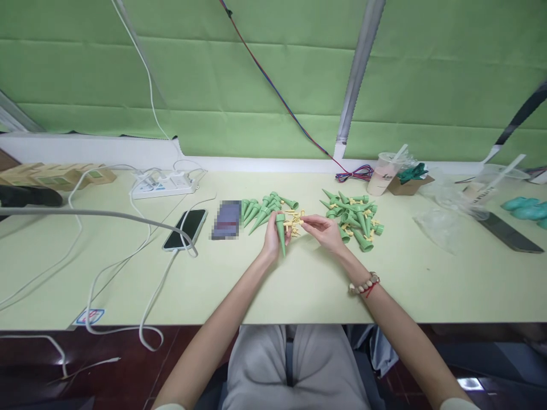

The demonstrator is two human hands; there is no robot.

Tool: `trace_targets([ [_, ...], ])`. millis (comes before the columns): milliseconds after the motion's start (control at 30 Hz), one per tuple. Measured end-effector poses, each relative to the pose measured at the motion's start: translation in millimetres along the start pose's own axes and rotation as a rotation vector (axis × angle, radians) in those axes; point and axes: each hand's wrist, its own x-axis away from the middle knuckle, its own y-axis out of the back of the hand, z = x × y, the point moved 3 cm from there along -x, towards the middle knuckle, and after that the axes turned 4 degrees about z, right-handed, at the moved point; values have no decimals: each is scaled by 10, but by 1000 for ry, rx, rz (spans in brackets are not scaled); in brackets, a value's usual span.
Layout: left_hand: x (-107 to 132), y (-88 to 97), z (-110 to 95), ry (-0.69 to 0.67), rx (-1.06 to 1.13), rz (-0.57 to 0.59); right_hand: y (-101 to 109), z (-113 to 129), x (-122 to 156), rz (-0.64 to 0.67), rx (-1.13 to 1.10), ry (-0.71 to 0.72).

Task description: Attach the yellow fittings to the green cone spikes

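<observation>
My left hand [272,236] is closed around a green plant-watering spike [280,230], its wide end up and its point down toward me. A yellow valve piece [288,224] sticks out from the spike's side, toward the right. My right hand [322,230] pinches a small yellow plastic part [301,221] between thumb and fingertips, close to the left hand. Beyond the hands lie several loose yellow parts [294,213]. Green spikes [258,210] are grouped on the left; a pile of spikes with yellow fittings [354,216] lies on the right.
A phone [186,229] with a white cable and a dark blurred rectangle [227,220] lie to the left, near a power strip [164,186]. A drink cup [382,175], small cardboard box [410,183], plastic bag [436,228] and dark phone [508,232] are on the right.
</observation>
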Motion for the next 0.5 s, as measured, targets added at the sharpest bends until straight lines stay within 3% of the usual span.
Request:
trace_targets([
  [100,16,-21,3,-17,-75,12,-18,52,17,16,63,15],
  [300,63,-6,44,-199,-292,51,-37,83,44,70,136,-24],
  [500,92,19,84,-219,-461,84,-75,-3,76,99,113,-140],
])
